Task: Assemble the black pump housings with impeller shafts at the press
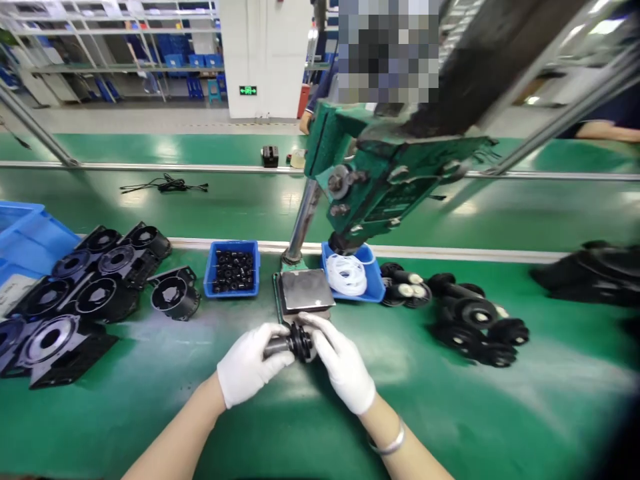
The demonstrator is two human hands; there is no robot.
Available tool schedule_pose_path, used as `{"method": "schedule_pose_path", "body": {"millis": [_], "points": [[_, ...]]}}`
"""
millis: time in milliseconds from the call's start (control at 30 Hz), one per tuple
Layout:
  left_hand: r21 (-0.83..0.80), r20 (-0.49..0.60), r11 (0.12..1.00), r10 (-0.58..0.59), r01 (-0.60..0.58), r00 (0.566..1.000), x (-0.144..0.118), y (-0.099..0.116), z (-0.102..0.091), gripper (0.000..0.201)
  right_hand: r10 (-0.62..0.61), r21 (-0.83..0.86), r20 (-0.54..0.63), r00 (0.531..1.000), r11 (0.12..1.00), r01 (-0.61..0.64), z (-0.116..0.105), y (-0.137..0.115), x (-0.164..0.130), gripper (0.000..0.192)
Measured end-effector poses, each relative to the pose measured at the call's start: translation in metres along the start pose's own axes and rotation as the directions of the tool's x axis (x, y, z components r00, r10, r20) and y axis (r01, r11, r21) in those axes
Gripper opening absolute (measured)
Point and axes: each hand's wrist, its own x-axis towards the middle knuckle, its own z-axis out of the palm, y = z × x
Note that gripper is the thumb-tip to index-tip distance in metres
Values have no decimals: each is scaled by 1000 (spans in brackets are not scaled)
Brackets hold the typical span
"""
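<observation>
Left hand (pixel 253 365), white-gloved, grips the dark shaft end of a black rotor part (pixel 295 342); right hand (pixel 343 363) clasps its finned end, just above the green bench (pixel 150 413), right before the metal press plate (pixel 305 291). Black fan housings (pixel 75 293) far left, more rotors (pixel 470 313) right.

A factory assembly line. Green conveyor belt (pixel 150 200) runs across the middle, parts bins (pixel 231 268) and a press (pixel 380 180) alongside. Shelving racks (pixel 100 40) stand upper left.
</observation>
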Motion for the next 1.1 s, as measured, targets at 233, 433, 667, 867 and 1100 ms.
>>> {"method": "schedule_pose_path", "body": {"millis": [233, 433, 667, 867, 1100], "points": [[-40, 26, 998, -47, 48, 999, 0, 4, 1, 30, -26, 10, 4, 1000, 1000, 26, -1, -3, -1, 38], [6, 8, 1000, -13, 13, 1000, 0, 2, 1, 29, -32, -6, 36, 999, 999, 32, -1, -5, -2, 37], [-48, 11, 999, -8, 8, 1000, 0, 0, 5, 32, -22, 17, 27, 999, 1000, 21, 0, -2, 0, 39], [-257, 54, 966, -16, 30, 998, -2, 1, 4, 29, 28, 99, 81, 996, 994, -37, 1, -2, 0, 42], [-313, 65, 948, -29, 48, 997, -3, -1, 7, 28, 123, 217, 171, 978, 963, -159, 6, 1, 0, 48]]}}
